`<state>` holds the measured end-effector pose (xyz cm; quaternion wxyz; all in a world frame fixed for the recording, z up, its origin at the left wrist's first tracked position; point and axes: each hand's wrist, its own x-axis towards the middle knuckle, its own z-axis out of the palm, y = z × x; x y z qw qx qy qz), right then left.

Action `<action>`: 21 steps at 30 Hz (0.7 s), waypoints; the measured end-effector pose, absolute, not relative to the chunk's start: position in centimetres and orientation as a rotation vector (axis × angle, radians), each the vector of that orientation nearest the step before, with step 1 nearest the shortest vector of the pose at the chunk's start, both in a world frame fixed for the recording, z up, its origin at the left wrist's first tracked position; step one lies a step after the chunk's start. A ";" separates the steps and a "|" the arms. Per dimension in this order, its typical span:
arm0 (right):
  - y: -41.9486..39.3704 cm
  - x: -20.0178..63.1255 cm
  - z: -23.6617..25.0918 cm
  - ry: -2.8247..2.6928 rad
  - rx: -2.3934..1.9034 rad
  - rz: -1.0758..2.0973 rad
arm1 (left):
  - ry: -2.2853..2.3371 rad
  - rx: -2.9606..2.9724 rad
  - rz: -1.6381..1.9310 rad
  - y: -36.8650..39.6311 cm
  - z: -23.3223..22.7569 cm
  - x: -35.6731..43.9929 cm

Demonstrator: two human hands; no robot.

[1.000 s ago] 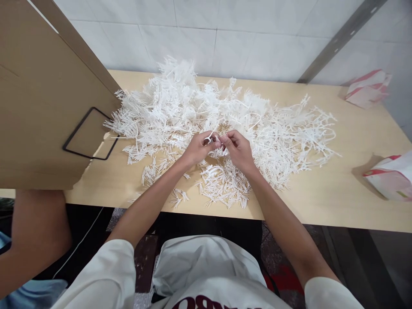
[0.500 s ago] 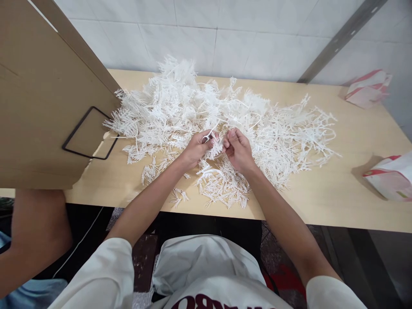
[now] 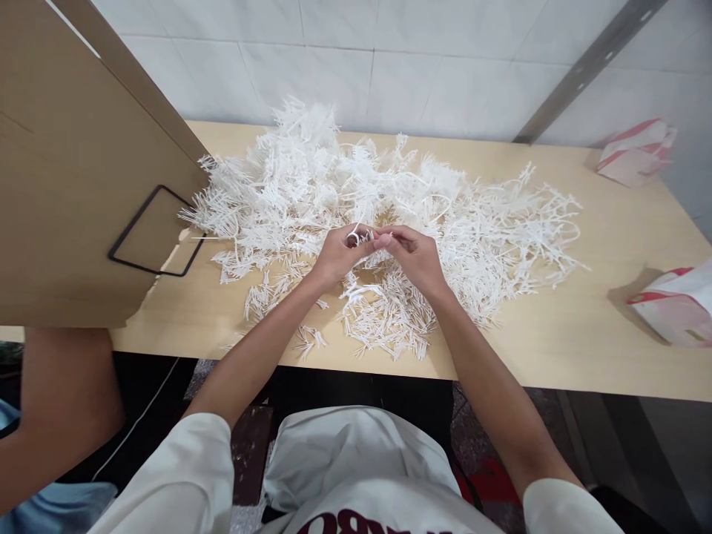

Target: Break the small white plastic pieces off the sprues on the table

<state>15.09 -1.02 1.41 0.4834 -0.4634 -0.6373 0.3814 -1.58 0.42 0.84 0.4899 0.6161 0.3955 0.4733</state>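
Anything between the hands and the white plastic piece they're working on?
Nothing visible. The left hand and right hand both already pinch the small white plastic piece between their fingertips, just above the white plastic pile.

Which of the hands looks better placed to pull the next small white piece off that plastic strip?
Probably the right hand: its fingertips pinch the strip's free end, while the left hand grips and steadies it.

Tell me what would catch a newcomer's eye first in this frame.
A sprawling heap of white plastic sprigs covers the middle of the wooden table. At its near edge the left hand and right hand meet, pinching one small white sprig between them. A brown cardboard panel leans in at the left, and red-and-white packets lie at the right.
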 end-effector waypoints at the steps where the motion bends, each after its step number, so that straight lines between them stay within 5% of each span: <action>1: -1.0 15.1 1.3 -1.546 -1.133 0.916 | 0.954 1.515 1.141 0.4 0.9 -1.6; 8: -0.7 15.2 0.2 -1.507 -1.108 0.809 | 0.922 1.483 1.114 0.7 0.6 -1.6; 21: -0.6 13.0 -1.4 -1.179 -0.967 1.095 | 0.785 1.195 1.199 0.7 0.4 -1.5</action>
